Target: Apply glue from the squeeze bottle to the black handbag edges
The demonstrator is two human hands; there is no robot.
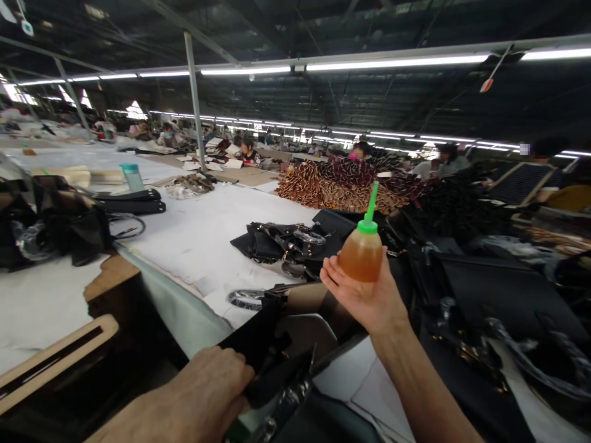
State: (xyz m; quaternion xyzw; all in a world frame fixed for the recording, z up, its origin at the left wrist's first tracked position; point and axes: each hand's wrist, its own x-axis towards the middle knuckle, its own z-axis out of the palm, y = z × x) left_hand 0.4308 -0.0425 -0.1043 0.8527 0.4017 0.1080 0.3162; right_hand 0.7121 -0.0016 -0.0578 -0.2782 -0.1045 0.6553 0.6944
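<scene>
Nearest the camera, the left hand closes on a black bag at the table edge. Right of it, the right hand is raised, palm up, fingers wrapped round an amber bottle with an upright green nozzle above more black bags.

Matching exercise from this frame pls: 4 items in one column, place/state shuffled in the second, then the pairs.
Items
1. squeeze bottle
2. left hand
3. teal cup
4. pile of brown patterned pieces

Place or state
A. stands far back on the left of the white-covered table
B. held upright in the right hand, green nozzle on top, amber liquid inside
C. heaped mid-table, in front of the seated workers
D. low in view, gripping black bag material

Pairs: 1-B, 2-D, 3-A, 4-C
</scene>
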